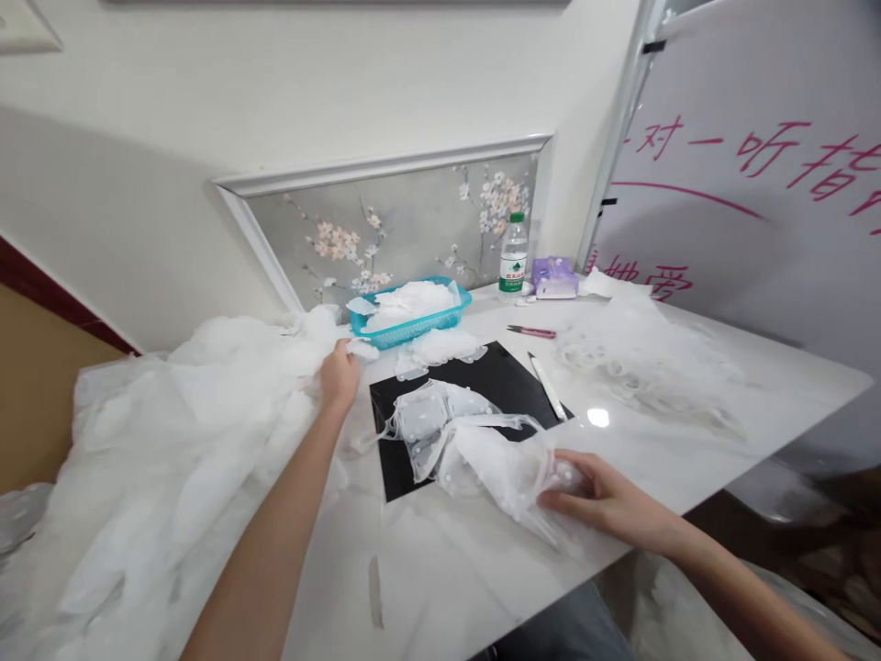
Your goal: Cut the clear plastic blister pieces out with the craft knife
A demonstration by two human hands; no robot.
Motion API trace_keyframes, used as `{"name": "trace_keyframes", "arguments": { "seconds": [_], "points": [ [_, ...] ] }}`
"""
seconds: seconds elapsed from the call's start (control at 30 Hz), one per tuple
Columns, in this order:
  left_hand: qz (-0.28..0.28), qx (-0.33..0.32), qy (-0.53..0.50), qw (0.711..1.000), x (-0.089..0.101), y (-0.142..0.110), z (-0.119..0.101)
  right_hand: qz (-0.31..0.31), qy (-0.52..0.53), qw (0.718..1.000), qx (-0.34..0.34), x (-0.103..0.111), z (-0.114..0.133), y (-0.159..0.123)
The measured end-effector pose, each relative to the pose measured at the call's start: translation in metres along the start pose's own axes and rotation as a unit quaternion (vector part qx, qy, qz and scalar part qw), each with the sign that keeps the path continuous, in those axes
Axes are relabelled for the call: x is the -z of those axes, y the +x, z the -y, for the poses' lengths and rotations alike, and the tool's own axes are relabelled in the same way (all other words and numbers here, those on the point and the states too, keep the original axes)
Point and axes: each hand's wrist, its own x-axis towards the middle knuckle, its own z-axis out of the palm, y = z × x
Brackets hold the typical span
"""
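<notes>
My left hand [340, 375] is at the edge of a big heap of thin white sheets [227, 395], beside the blue basket [413, 330]. Its fingers are closed on a small white piece [362, 349], partly hidden by the hand. My right hand [596, 491] grips the right end of a translucent white sheet with dots [492, 464] between thumb and fingers. That sheet spreads leftward over the front of a black mat [395, 473]. Dotted translucent pieces [421, 413] lie on the mat, with another small white pile [440, 349] at its back edge.
White pieces fill the basket. A white pen-like tool [547, 386] rests on the mat's right edge, with pink-handled snips [531, 331] behind. Farther back stand a water bottle [513, 255] and purple packet [554, 277]. Translucent cut-out sheets [640, 353] lie right; a grey strip [375, 592] lies in front.
</notes>
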Motion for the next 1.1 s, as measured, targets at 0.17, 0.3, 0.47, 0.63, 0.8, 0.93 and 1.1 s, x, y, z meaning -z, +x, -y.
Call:
{"name": "trace_keyframes", "arguments": {
  "seconds": [0.17, 0.3, 0.47, 0.63, 0.8, 0.93, 1.1],
  "points": [
    [-0.025, -0.104, -0.039, 0.994, -0.010, -0.008, -0.058, -0.019, 0.012, 1.000, -0.008, -0.001, -0.001, 0.000],
    [0.021, -0.200, -0.049, 0.978, -0.023, -0.005, -0.095, 0.004, 0.068, 0.998, 0.003, -0.001, 0.000, 0.002],
    [0.089, -0.258, -0.047, 0.961, -0.032, 0.010, -0.085, 0.003, 0.094, 0.996, 0.008, -0.002, 0.002, 0.002],
    [0.146, -0.245, -0.053, 0.957, -0.023, 0.010, -0.051, -0.003, 0.078, 0.997, 0.022, -0.001, 0.001, 0.001],
    [0.191, -0.182, -0.075, 0.962, -0.023, 0.003, -0.054, -0.017, 0.049, 0.999, 0.017, 0.001, 0.001, 0.000],
    [0.234, -0.070, -0.069, 0.967, -0.042, 0.015, -0.089, -0.014, 0.072, 0.997, 0.008, -0.001, 0.002, 0.002],
    [0.233, 0.032, -0.049, 0.971, -0.048, 0.032, -0.134, -0.034, 0.065, 0.997, 0.020, -0.014, 0.008, 0.012]
  ]
}}
